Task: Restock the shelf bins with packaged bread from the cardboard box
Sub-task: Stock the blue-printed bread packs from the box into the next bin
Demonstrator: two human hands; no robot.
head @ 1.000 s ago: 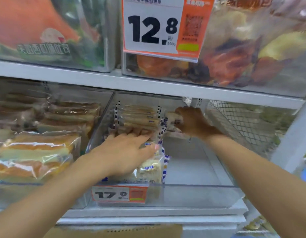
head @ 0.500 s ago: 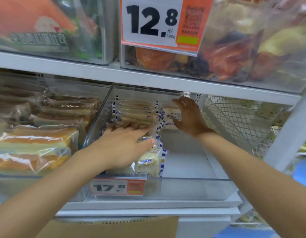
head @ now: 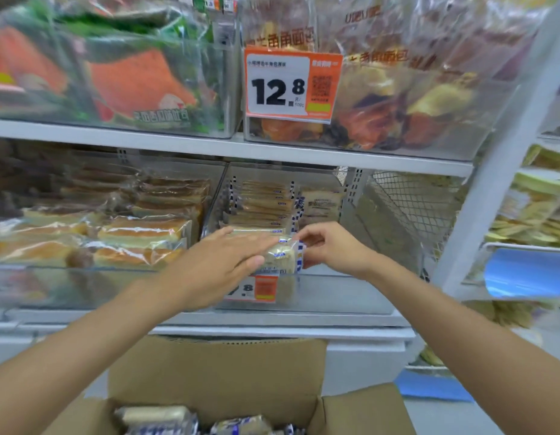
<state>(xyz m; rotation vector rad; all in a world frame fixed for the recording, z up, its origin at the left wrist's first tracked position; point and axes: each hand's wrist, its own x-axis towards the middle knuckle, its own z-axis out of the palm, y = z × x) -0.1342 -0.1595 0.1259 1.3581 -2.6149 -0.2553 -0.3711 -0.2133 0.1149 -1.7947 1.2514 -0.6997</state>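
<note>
A clear shelf bin [head: 341, 293] on the lower shelf holds a stack of blue-and-white bread packets [head: 263, 205] along its left side. My left hand [head: 222, 262] lies flat with straight fingers on the front packet [head: 283, 259]. My right hand [head: 332, 249] pinches that same packet's right end. Another packet [head: 322, 204] stands at the bin's back. The cardboard box [head: 228, 372] sits open below, with more packets [head: 159, 417] inside.
The neighbouring bin at left [head: 93, 233] is full of sliced cake packs. Upper bins carry bagged bread behind an orange 12.8 price tag [head: 291, 84]. A wire mesh divider [head: 410, 208] and a white upright [head: 492, 189] stand to the right.
My right hand came forward from the back of the bin and now pinches the front packet's end. The view pulled back and down, bringing the cardboard box into sight.
</note>
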